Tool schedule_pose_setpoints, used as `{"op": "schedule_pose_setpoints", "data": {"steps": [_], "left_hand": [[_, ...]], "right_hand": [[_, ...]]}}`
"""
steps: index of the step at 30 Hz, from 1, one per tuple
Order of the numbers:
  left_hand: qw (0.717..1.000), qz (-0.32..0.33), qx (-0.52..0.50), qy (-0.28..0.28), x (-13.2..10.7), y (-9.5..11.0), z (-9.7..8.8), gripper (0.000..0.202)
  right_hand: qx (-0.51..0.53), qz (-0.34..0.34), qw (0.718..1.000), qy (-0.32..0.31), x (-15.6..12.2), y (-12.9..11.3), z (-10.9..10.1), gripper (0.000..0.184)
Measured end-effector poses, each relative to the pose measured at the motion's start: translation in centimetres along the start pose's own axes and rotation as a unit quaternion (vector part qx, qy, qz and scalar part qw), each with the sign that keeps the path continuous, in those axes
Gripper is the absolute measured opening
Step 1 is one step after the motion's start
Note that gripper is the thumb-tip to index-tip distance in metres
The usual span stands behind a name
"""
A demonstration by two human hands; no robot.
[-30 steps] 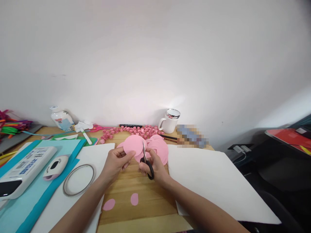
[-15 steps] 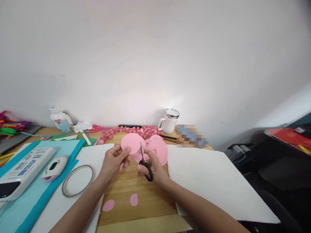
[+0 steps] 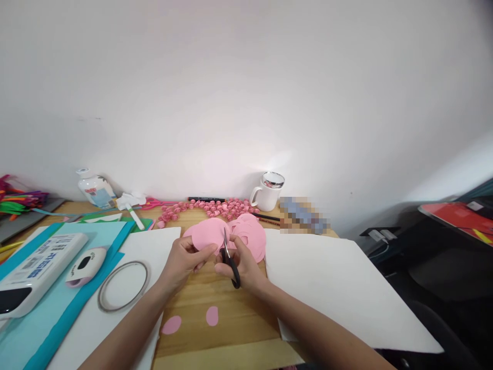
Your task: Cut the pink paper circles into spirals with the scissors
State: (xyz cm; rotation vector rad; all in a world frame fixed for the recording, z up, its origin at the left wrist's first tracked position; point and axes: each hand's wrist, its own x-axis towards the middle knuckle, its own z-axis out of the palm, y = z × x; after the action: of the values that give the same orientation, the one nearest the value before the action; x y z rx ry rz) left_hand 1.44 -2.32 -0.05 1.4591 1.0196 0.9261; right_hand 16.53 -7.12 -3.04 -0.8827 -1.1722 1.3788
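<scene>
Pinched between the thumb and fingers of my left hand is a pink paper circle, held above the wooden table. My right hand grips black-handled scissors by the loops. Their blades point away from me and lie against the circle's right edge. Just behind my right hand, a pile of pink paper pieces rests on the table. Two small pink paper ovals, one a left oval and one a right oval, lie nearer to me.
White sheets flank the work area, a right sheet and a left one under a tape roll. Small rolled pink paper pieces lie at the back, beside a white mug. A white bottle stands against the wall.
The pink paper circle has turned and dropped slightly in my left hand, and a further pink edge now shows at its left. The scissors have shifted slightly left, their blades against the circle's edge.
</scene>
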Motion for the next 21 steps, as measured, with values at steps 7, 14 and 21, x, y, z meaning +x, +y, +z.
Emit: {"op": "schedule_pose_setpoints", "data": {"steps": [7, 14, 21], "left_hand": [[1.000, -0.002, -0.015, -0.002, 0.11, 0.00, -0.11, 0.035], [1.000, -0.008, -0.026, -0.006, 0.24, -0.09, -0.23, 0.036], [1.000, -0.005, -0.018, -0.017, 0.25, -0.14, -0.53, 0.033]], "right_hand": [[-0.004, 0.007, 1.000, -0.009, 0.03, -0.03, 0.00, 0.056], [-0.021, -0.006, 1.000, -0.007, 0.08, 0.60, -0.17, 0.049], [-0.008, 0.005, 1.000, -0.005, 0.03, 0.22, -0.02, 0.057]]}}
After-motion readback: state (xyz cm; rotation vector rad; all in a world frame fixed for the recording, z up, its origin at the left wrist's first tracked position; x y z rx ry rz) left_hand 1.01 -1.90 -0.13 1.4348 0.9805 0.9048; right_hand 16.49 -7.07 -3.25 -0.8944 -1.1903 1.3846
